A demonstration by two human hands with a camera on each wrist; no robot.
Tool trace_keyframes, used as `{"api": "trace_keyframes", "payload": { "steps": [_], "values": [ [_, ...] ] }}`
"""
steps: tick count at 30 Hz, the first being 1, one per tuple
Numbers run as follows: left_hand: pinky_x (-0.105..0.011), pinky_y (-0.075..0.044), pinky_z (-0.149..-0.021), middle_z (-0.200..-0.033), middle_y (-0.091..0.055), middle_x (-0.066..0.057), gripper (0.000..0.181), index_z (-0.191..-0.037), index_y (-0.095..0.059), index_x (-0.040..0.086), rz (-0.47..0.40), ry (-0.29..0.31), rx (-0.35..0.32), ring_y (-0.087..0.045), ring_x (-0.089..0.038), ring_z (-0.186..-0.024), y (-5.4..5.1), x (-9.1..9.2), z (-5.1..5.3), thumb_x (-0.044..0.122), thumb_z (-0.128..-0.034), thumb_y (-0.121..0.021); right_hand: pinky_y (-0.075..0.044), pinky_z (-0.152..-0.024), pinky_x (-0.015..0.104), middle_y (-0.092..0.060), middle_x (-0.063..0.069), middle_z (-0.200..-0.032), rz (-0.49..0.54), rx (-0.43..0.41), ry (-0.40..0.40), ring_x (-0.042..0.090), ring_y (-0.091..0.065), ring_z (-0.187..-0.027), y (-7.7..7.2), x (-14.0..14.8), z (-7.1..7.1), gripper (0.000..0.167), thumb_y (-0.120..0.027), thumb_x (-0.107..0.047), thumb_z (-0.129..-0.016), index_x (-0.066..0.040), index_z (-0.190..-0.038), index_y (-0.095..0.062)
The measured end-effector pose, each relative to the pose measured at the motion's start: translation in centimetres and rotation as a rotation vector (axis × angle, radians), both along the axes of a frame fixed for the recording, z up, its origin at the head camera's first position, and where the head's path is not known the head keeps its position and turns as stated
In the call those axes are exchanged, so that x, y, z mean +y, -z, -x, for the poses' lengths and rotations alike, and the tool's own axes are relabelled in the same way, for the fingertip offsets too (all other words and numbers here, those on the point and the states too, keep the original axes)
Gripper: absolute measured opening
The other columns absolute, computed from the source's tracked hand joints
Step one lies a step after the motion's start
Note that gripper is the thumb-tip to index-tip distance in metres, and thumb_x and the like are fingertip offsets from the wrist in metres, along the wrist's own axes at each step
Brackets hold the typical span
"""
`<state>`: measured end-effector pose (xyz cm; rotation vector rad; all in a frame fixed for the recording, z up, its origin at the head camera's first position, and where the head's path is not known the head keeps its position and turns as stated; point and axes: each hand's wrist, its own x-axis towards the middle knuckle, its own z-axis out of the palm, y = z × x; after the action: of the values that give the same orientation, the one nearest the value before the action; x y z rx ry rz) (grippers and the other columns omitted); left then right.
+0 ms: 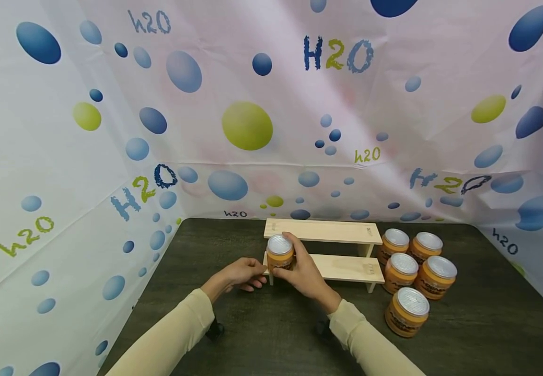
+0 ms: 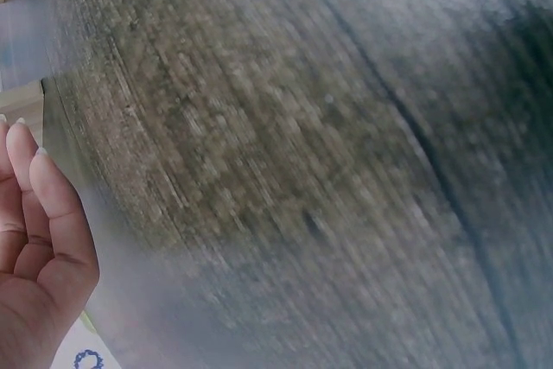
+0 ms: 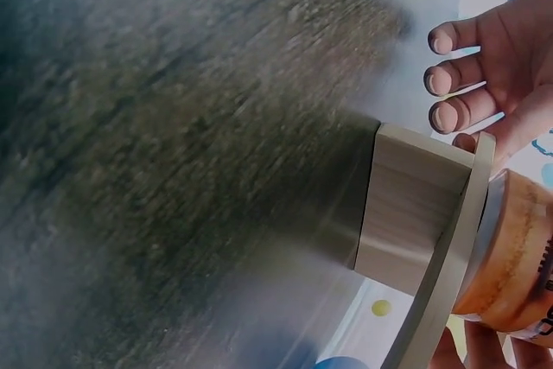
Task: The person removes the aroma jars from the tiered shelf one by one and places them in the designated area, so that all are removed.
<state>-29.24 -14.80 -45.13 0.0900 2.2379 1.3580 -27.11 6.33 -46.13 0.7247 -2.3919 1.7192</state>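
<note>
A two-step wooden shelf (image 1: pixel 346 267) stands on the dark table. My right hand (image 1: pixel 309 274) grips an orange jar (image 1: pixel 279 254) with a silver lid, upright at the left end of the lower step. In the right wrist view, the jar's base (image 3: pixel 486 248) meets the board. My left hand (image 1: pixel 242 274) pinches that step's left end between thumb and index finger; its other fingers (image 3: pixel 458 73) hang loosely spread below. The left wrist view shows only part of the left hand (image 2: pixel 43 239) beside the table surface.
Several similar jars (image 1: pixel 435 277) stand grouped right of the shelf, with one jar (image 1: pixel 406 312) nearer the front. The upper step (image 1: pixel 323 230) lies behind the lower one. A white printed sheet (image 1: pixel 247 78) hangs behind and along the sides of the table (image 1: pixel 271 334).
</note>
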Motion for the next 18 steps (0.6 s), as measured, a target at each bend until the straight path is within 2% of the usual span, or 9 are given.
{"api": "trace_keyframes", "payload": {
  "steps": [5,8,12,15,18],
  "values": [
    [-0.032,-0.058,-0.069,-0.096,-0.071,-0.005,0.025,-0.107,-0.066,0.008,-0.003,-0.003,-0.002,-0.066,-0.012,-0.077,0.1,0.0,0.2,0.029,-0.1051,-0.054,-0.046,-0.104,0.057,-0.046,0.017,-0.146,0.014,-0.019,0.011,0.036,-0.053,-0.130,-0.3,-0.3,0.0,0.092,-0.079,-0.001,-0.085,-0.013,-0.158,-0.024],
    [-0.032,-0.058,-0.068,-0.096,-0.071,-0.006,0.025,-0.107,-0.066,0.007,-0.005,-0.002,0.000,-0.066,-0.012,-0.076,0.0,0.1,0.1,0.029,-0.1052,-0.053,-0.046,-0.103,0.058,-0.045,0.021,-0.145,0.014,-0.036,0.009,0.038,-0.052,-0.130,-1.6,-0.4,-0.8,0.091,-0.077,0.004,-0.085,-0.006,-0.157,-0.023],
    [-0.032,-0.058,-0.068,-0.096,-0.071,-0.007,0.025,-0.107,-0.066,0.007,-0.001,0.002,0.001,-0.066,-0.012,-0.076,0.0,0.1,0.1,0.029,-0.1054,-0.053,-0.047,-0.103,0.057,-0.046,0.018,-0.145,0.005,-0.035,0.002,0.036,-0.052,-0.130,-2.0,-0.2,-0.8,0.090,-0.077,0.000,-0.086,-0.008,-0.158,-0.023],
    [-0.032,-0.058,-0.068,-0.097,-0.071,-0.008,0.026,-0.107,-0.066,0.007,0.000,0.004,0.002,-0.066,-0.012,-0.077,0.0,0.0,0.1,0.029,-0.1055,-0.053,-0.046,-0.105,0.057,-0.046,0.014,-0.146,-0.008,-0.010,0.005,0.034,-0.051,-0.132,-1.3,0.1,-0.1,0.091,-0.078,-0.006,-0.087,-0.014,-0.158,-0.023],
    [-0.032,-0.057,-0.067,-0.098,-0.071,-0.008,0.025,-0.107,-0.066,0.007,0.000,0.006,0.002,-0.066,-0.012,-0.077,0.0,0.0,0.1,0.029,-0.1056,-0.053,-0.043,-0.107,0.060,-0.046,0.014,-0.146,-0.015,0.001,0.008,0.034,-0.050,-0.133,-1.9,0.4,-0.2,0.091,-0.079,-0.008,-0.087,-0.016,-0.158,-0.023]
  ]
}}
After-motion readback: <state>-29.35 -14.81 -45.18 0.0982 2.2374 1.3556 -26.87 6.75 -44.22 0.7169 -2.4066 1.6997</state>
